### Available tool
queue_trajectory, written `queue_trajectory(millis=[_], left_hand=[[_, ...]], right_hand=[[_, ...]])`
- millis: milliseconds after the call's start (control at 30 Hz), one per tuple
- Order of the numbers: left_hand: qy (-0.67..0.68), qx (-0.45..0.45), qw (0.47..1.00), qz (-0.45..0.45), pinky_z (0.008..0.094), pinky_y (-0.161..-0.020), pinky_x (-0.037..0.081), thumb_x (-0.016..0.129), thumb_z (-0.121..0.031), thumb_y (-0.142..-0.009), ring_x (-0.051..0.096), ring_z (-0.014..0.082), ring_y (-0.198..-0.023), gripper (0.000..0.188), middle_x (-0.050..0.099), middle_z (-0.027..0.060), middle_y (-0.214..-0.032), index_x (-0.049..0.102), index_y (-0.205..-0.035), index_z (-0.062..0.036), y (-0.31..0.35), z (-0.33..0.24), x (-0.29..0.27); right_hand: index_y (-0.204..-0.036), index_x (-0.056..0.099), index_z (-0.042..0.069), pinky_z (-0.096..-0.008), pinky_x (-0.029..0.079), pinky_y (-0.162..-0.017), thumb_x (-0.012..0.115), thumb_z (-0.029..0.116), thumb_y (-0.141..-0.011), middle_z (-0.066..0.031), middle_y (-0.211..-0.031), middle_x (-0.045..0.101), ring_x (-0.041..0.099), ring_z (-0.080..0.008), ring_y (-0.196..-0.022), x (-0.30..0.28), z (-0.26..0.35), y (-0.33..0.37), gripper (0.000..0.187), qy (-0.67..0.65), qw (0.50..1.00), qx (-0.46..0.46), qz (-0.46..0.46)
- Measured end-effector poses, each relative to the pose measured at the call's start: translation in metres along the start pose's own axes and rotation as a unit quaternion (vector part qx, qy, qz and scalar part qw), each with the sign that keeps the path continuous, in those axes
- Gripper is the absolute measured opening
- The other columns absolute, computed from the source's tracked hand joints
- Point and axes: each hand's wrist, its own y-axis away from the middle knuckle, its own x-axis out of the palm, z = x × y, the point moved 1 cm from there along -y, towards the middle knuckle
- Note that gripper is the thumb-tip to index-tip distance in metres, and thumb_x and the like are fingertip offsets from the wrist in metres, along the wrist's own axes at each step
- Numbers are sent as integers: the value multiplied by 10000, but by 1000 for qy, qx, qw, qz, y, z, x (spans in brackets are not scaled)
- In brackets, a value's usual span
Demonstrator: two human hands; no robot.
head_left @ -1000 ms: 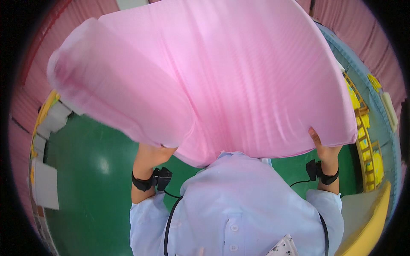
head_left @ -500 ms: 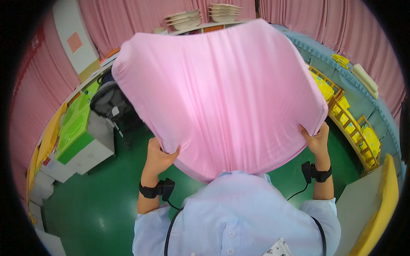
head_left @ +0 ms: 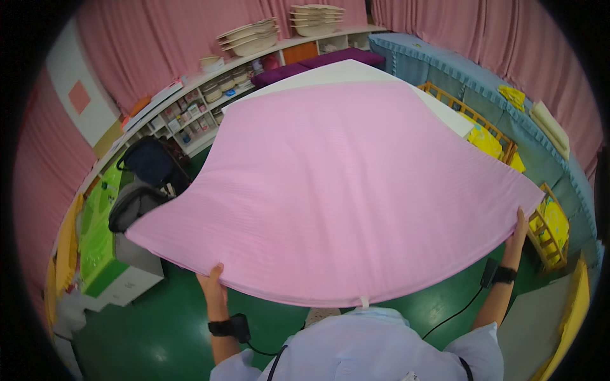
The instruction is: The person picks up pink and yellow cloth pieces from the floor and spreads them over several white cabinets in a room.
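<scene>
A wide pink cloth point(head_left: 330, 184) is spread out in front of me, sloping from the far side down towards my body. Its far part lies over a white tabletop-like surface point(head_left: 337, 73), whose far edge and corners show beyond it. My left hand point(head_left: 215, 287) grips the near edge on the left, thumb on top and fingers beneath. At the near right corner, my right hand point(head_left: 519, 230) holds the same edge, its fingers partly hidden by the cloth. A small pale tab hangs from the middle of the near edge, close to my shirt.
Dark strollers point(head_left: 149, 168) and a green-topped white cabinet point(head_left: 101, 235) stand at left. Shelves point(head_left: 190, 120) and stacked basins point(head_left: 251, 39) are behind, with a purple pad point(head_left: 318, 63). Wooden cribs point(head_left: 546, 235) with yellow bedding and a blue-covered bench point(head_left: 445, 63) line the right.
The cloth has come down from a raised position and spread wider, uncovering the white surface's far edge. My hands have moved farther apart and lower, still holding the near edge.
</scene>
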Motion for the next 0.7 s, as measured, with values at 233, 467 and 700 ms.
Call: queue_trajectory(millis=[233,467,700], left_hand=[[34,-155,986,-57,359,-932,359,576,106,-676,441,227,-1076,604,447,89,-1168,356,-1222,-30,-17,96,35],[124,-207,947,-213,349,-882,397,588,-205,-800,476,186,-1022,321,524,52,-1069,498,-1074,-66,25,148,43],[61,-169,929,-323,382,-751,423,627,-205,-764,478,191,-942,439,513,67,-1021,447,-1140,-69,82,185,56]], right_hand=[[-1206,369,10,-336,434,-824,512,-16,-798,-123,-1107,504,519,-228,-962,-6,-130,-104,433,76,992,91,-44],[-1227,351,-21,-314,401,-867,531,-17,-804,-121,-1154,484,488,-222,-1017,-25,-176,-227,459,91,991,100,13],[-1363,124,-21,-293,280,-980,516,-1,-821,-140,-1355,296,362,-225,-1178,-1,-196,-356,669,169,984,-20,58]])
